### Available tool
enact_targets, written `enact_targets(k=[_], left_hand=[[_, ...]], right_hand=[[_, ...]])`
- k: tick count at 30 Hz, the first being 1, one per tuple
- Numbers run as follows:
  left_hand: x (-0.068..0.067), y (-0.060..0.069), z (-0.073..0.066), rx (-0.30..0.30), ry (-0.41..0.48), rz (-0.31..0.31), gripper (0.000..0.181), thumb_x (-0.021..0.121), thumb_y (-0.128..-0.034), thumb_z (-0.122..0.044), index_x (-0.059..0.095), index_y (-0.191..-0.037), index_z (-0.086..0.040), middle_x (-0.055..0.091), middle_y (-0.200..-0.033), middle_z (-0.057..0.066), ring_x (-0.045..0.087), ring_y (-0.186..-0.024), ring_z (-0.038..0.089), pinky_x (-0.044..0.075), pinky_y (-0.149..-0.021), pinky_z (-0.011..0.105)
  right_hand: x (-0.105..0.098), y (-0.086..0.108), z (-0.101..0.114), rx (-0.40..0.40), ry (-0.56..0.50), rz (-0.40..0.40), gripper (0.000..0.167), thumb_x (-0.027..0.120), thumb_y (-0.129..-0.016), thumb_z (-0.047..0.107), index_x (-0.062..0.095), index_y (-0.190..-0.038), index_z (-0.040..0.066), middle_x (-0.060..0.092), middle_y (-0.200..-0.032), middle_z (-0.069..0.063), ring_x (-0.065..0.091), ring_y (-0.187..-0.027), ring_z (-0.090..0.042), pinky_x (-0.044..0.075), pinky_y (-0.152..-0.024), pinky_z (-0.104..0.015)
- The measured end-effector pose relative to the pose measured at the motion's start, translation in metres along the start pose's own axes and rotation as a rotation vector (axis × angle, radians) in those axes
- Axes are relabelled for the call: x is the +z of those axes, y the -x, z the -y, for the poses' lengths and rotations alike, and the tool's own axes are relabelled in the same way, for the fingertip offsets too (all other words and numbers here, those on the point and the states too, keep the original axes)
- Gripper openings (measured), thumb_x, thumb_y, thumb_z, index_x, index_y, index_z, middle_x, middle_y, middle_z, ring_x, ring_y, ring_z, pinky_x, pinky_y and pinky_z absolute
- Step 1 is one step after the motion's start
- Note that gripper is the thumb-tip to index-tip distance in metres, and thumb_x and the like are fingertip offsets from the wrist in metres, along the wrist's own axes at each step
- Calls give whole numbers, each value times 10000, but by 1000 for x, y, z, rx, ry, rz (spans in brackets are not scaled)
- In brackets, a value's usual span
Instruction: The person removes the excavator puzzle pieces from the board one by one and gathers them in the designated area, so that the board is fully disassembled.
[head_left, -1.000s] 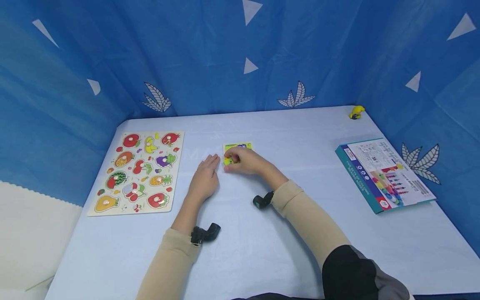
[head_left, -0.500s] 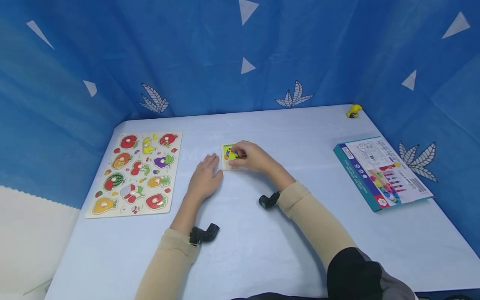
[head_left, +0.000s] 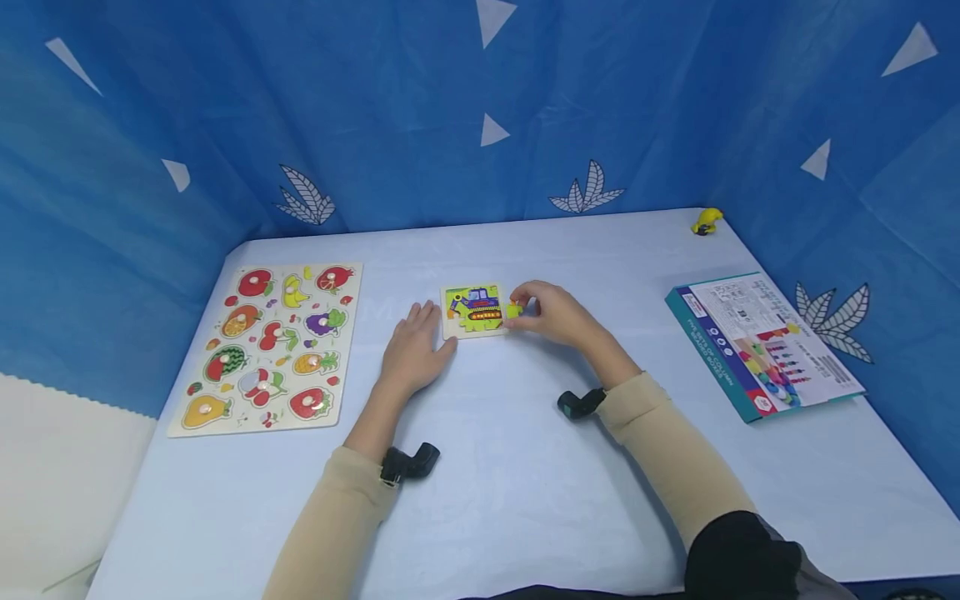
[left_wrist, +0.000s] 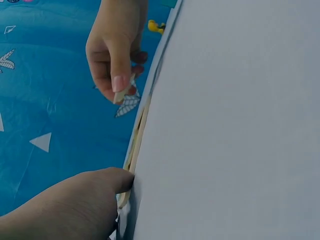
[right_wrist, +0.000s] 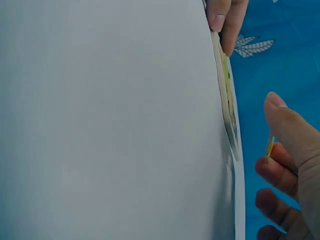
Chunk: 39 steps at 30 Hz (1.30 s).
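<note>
A small square jigsaw puzzle (head_left: 474,310) with a digger picture lies on the table, its lower right part showing notched piece edges. My left hand (head_left: 412,354) rests flat at its left side, fingers straight, thumb against the puzzle's edge. In the left wrist view that thumb touches the thin wooden side. Just right of the puzzle, my right hand (head_left: 555,315) pinches a yellow-green jigsaw piece (head_left: 514,309) between thumb and fingers. The right wrist view shows this piece (right_wrist: 270,147) edge-on, apart from the puzzle, with the other fingers loosely bent.
A fruit peg puzzle board (head_left: 273,348) lies to the left, its places filled with fruit shapes. On the right is a flat teal-edged box (head_left: 765,346). A small yellow toy (head_left: 707,221) stands at the far right corner, before the blue curtain (head_left: 420,108).
My right hand has moved right, off the puzzle, with the jigsaw piece in its fingers, so the digger picture is uncovered. My left hand stays at the left edge, its thumb spread a little further.
</note>
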<state>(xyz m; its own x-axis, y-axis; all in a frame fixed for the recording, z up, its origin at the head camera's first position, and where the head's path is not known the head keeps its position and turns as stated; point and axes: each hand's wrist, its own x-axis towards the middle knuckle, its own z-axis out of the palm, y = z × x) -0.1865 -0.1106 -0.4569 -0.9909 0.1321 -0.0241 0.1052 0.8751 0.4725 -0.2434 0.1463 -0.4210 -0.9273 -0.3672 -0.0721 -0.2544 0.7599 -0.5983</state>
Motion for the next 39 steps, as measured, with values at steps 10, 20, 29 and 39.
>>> enact_targets(k=[10,20,29,39], left_hand=[[3,2,0,-2,-7,-36,705,482,-983,-473,307,-1564,-114,226,-1660,73,105,-1562,262,102,-1271,472],[6,4,1,3,-49,-55,711,463,-983,-492,295,-1570,-125,221,-1663,60,108,-1562,253,102,-1273,458],[6,6,-1,-4,-60,-58,708,447,-990,-503,289,-1572,-131,214,-1665,46,107,-1562,243,94,-1274,450],[10,6,1,3,-74,-57,713,425,-993,-515,280,-1574,-127,212,-1665,41,105,-1562,236,93,-1274,446]], right_hand=[[-2,20,-23,-8,48,-17,527,794,-812,455,650,-1217,151,639,-1115,-6,545,-948,-195,502,-857,-344],[6,38,-39,-38,9,-84,533,804,-803,451,652,-1203,134,639,-1110,-22,548,-969,-199,500,-880,-371],[10,41,-46,-55,2,-115,522,804,-793,465,663,-1189,155,632,-1074,7,536,-934,-182,481,-843,-335],[12,43,-49,-56,-27,-133,518,826,-773,444,684,-1166,138,606,-1090,-4,534,-959,-189,482,-872,-341]])
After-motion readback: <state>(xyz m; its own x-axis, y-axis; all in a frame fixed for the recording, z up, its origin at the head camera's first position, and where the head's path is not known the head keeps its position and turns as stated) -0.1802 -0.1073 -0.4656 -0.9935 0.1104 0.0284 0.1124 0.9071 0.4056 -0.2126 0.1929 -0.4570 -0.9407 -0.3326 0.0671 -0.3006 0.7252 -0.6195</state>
